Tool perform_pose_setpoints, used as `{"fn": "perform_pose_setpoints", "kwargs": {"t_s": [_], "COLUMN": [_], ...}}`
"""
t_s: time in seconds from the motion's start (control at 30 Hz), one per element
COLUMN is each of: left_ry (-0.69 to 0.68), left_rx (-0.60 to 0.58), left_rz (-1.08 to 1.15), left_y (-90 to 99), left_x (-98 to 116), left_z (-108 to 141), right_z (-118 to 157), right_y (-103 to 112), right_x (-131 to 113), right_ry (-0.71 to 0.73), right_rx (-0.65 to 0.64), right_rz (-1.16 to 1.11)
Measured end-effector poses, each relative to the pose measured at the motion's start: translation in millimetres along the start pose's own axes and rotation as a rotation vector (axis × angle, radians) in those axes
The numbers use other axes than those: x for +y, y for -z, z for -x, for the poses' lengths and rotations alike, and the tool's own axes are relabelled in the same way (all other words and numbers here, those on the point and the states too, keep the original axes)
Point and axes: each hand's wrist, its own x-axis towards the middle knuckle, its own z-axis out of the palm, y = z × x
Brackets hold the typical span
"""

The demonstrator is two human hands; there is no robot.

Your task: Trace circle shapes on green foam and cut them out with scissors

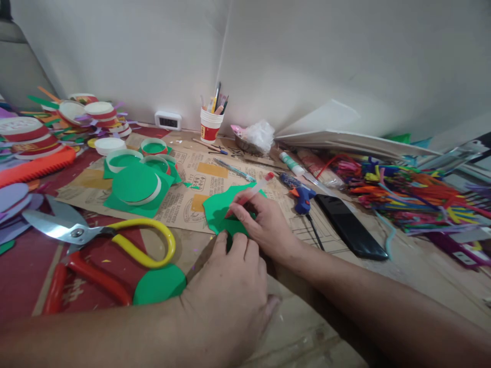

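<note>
My right hand (264, 220) holds a pen (255, 189) with a pale, clear barrel and a red end, its lower tip pointed at a piece of green paper (215, 208). My left hand (233, 276) bends over the near edge of that paper, fingers pressed down on it; what lies under the palm is hidden. A green paper disc (164, 282) rests beside my left wrist. To the left lie large shears (79, 232) with one yellow and one red handle, blades apart. Further back, several paper rings (123, 159) stand on green paper, one topped by a green disc (136, 184).
A paper cup of pens (210, 125) stands by the wall near a small digital clock (168, 121). On the right are a blue glue gun (303, 199), a black phone (349, 225), a glue stick (291, 163) and colourful pipe cleaners (414, 194). Cut cups (26, 135) crowd the left.
</note>
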Motion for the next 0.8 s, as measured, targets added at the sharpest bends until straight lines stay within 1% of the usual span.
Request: {"fn": "perform_pose_setpoints", "kwargs": {"t_s": [0.23, 0.57, 0.8], "left_ry": [0.011, 0.014, 0.011], "left_rx": [0.003, 0.001, -0.014], "left_rz": [0.015, 0.021, 0.018], "left_y": [0.2, 0.8, 0.4], "left_x": [0.5, -0.2, 1.3], "left_z": [0.6, -0.8, 0.9], "right_z": [-0.2, 0.5, 0.3], "right_y": [1.4, 0.2, 0.1], "right_x": [-1.6, 0.1, -0.9], "right_ry": [-0.029, -0.008, -0.006], "right_rx": [0.011, -0.007, 0.007], "right_rz": [-0.013, -0.004, 0.004]}}
